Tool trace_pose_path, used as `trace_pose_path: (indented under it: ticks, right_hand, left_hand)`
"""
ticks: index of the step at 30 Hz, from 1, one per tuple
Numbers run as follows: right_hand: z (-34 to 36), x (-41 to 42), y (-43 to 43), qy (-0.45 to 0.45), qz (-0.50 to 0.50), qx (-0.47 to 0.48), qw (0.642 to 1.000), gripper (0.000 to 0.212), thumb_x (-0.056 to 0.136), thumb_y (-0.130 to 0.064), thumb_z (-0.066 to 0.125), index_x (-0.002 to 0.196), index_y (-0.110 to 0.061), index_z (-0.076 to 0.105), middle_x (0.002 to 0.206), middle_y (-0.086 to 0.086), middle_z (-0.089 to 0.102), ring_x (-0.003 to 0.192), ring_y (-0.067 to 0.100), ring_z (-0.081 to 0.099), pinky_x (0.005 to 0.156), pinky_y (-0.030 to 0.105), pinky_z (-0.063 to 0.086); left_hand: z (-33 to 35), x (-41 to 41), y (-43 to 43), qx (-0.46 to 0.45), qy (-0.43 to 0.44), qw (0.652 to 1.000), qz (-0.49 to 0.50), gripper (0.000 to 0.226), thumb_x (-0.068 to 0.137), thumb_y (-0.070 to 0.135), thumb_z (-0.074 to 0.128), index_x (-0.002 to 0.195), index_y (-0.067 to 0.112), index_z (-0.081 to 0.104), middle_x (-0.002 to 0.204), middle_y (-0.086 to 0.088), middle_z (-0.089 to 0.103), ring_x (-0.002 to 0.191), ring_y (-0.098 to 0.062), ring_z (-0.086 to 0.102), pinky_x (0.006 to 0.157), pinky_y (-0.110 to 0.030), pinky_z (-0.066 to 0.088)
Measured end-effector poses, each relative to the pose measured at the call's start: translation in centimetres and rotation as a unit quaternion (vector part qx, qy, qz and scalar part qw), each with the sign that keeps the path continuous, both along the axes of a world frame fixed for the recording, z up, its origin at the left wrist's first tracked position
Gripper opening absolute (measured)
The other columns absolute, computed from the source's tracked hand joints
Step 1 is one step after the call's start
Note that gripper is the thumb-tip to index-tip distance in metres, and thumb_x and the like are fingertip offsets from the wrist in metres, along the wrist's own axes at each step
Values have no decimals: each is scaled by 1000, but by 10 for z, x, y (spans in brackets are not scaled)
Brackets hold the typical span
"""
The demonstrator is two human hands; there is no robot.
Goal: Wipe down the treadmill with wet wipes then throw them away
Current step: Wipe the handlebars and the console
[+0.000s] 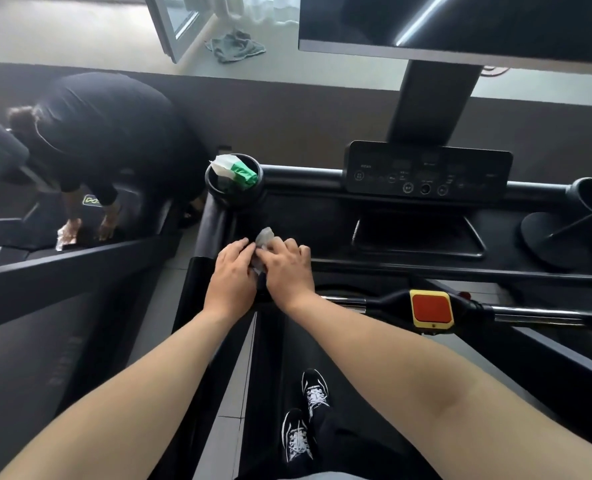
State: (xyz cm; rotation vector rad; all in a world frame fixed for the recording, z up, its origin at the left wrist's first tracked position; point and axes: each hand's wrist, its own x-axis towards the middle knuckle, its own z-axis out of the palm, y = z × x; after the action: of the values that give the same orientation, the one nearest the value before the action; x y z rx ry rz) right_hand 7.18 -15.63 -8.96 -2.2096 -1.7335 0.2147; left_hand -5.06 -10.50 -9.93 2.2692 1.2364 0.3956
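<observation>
The left hand (pixel 233 271) and the right hand (pixel 287 271) both pinch one crumpled grey wet wipe (pixel 264 238) between their curled fingers, above the left front corner of the treadmill (pixel 308 209) console. Just behind them a green and white pack of wipes (pixel 236 172) stands in the left cup holder (pixel 215 188), and the control panel (pixel 426 168) and the red stop button (pixel 430 307) lie to the right. Further left, a second person (pixel 107 133) in black bends over the neighbouring machine
</observation>
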Motion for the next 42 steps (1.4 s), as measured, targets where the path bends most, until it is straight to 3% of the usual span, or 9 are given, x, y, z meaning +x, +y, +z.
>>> trace_pose_path:
  ticks: [4,8,15,19,22,25,30,34,42]
  right_hand:
    - [-4,26,-19,-27,-45,47,997,15,87,-22,73,98,-32,77,102,-5,61,93,25,55,79,42,39]
    - [-8,68,-55,-42,-88,79,992,28,72,-14,86,91,-33,79,91,-7,65,80,26,58,71,41,42]
    - [-6,114,-102,-67,-171,45,982,21,85,-18,76,103,-27,79,100,-6,67,90,26,57,78,43,39]
    - [-4,92,-88,-44,-182,31,982,16,88,-16,70,100,-24,78,103,-5,67,94,24,58,80,41,37]
    - [-2,73,-74,-47,-153,29,987,14,91,-18,67,99,-25,76,104,-6,65,96,23,58,81,41,39]
    - [0,76,-75,-57,-127,8,990,18,98,-25,57,108,-26,72,111,-8,62,104,21,55,89,40,39]
    - [4,117,-108,-88,-167,-3,982,19,92,-22,67,104,-32,76,115,-8,64,98,23,57,81,42,34]
    - [8,158,-141,-76,-222,-57,970,23,98,-26,58,112,-37,74,128,-13,59,113,21,50,88,39,26]
    - [16,147,-134,-58,-288,-89,952,24,101,-29,49,109,-32,71,127,-10,56,115,20,44,89,39,27]
  left_hand:
    - [-14,-8,-3,128,126,978,-104,62,99,22,32,160,16,23,165,-13,21,152,-31,17,126,-43,17]
    - [-14,-6,-6,112,153,976,-104,65,102,23,36,162,21,12,168,-8,8,155,-26,5,127,-42,8]
    - [-4,2,-8,42,106,991,-70,60,103,31,45,160,27,26,168,-4,15,154,-23,5,127,-41,5]
    - [0,29,-21,64,96,991,-69,57,99,26,51,154,25,39,164,-5,29,151,-26,18,125,-45,4]
    - [10,65,-40,60,44,991,-115,55,97,19,53,152,18,45,159,-4,40,148,-23,28,124,-37,9]
    - [13,95,-59,20,-4,991,-135,53,103,19,48,155,13,39,160,-5,38,150,-21,28,123,-29,11]
    - [-6,91,-60,66,60,982,-166,62,99,26,52,158,21,33,165,4,28,154,-16,18,126,-37,9]
    - [-9,89,-60,80,55,982,-162,56,100,26,54,155,21,41,163,4,33,153,-16,22,126,-37,11]
    - [-6,92,-63,64,64,985,-147,55,102,26,49,156,23,38,164,7,29,154,-13,17,127,-35,7]
